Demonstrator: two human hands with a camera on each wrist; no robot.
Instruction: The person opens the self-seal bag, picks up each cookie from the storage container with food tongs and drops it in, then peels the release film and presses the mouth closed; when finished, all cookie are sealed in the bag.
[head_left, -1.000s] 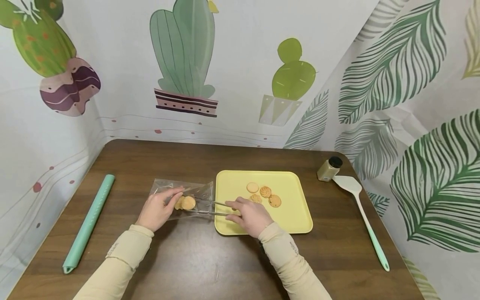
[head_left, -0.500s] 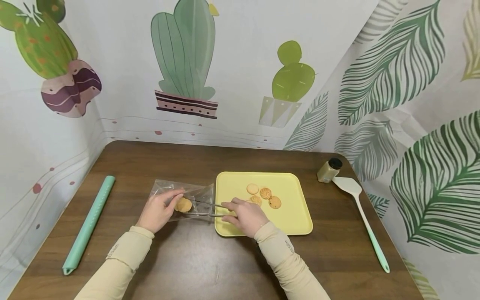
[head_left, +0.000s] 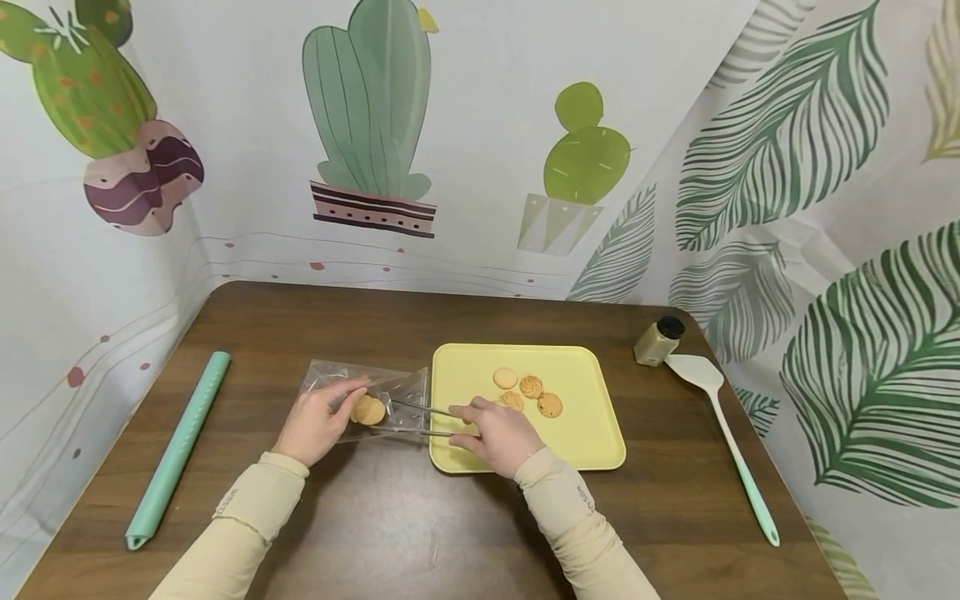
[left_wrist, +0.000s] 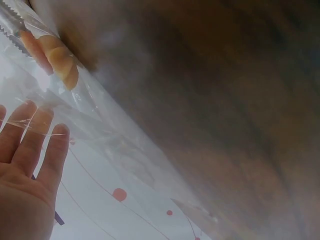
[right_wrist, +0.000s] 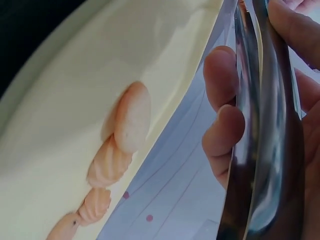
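Note:
My left hand (head_left: 318,417) pinches the near-left part of a clear plastic bag (head_left: 408,387) lying on the table. In the left wrist view, several of its fingers (left_wrist: 32,140) extend against the film. Two round cookies (head_left: 369,410) overlap inside the bag, close to my left thumb. My right hand (head_left: 495,433) grips metal tongs (right_wrist: 270,150), whose arms stand apart and reach left into the bag. Their serrated tips (left_wrist: 12,30) are right at one cookie in the left wrist view. Below the right hand is a yellow tray (head_left: 585,450) bearing several cookies (head_left: 531,386).
A green rolled-up tube or mat (head_left: 178,454) lies along the table's left side. At the right are a white spatula with a green handle (head_left: 731,433) and a small jar with a black lid (head_left: 660,340). Printed cloth (head_left: 480,167) hangs behind the wooden table (head_left: 375,533).
The cookies in the bag have shifted slightly left and down. My right hand with the tongs went a little left, then slightly back right. My left hand has stayed in place.

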